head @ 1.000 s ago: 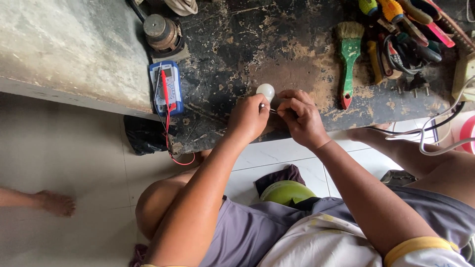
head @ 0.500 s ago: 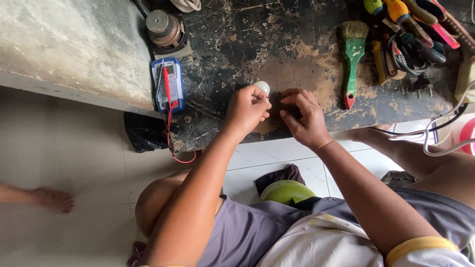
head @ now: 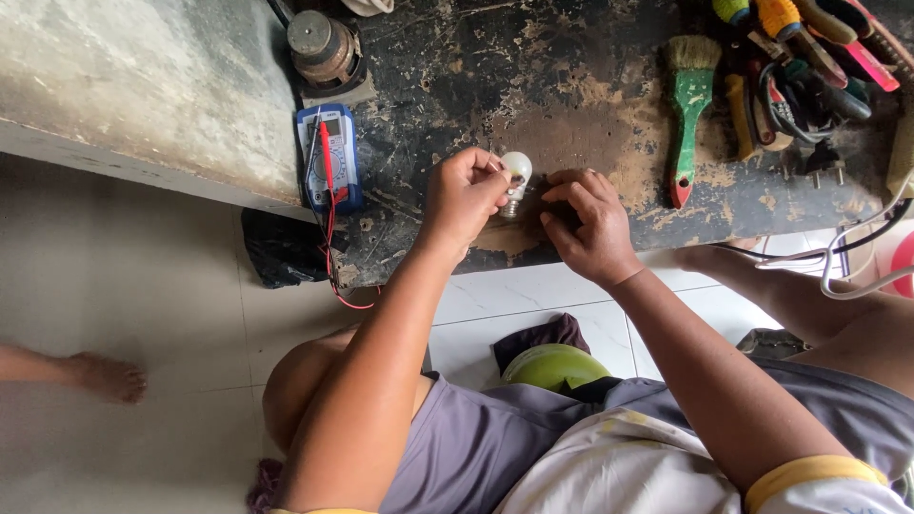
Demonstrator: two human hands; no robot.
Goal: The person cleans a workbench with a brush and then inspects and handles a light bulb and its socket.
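I see my left hand (head: 464, 195) raised just over the near edge of the dark, scuffed worktop (head: 571, 86), its fingers pinched around a small white light bulb (head: 515, 169). The bulb's round glass points away from me and its metal screw base hangs below, just beside my fingertips. My right hand (head: 587, 226) lies just to the right of the bulb, palm down, fingers curled against the worktop; I cannot tell whether it grips anything beneath them. To the left of my left hand a blue multimeter (head: 329, 157) lies flat with a red probe across it, and its red lead (head: 335, 257) drops over the worktop's edge. Beyond that sits a round metal motor part (head: 322, 46). Well to the right of my right hand lies a green-handled paintbrush (head: 687, 114), and past it a heap of hand tools (head: 800, 67). A bare foot (head: 100, 376) rests on the tiled floor, far off to my left.
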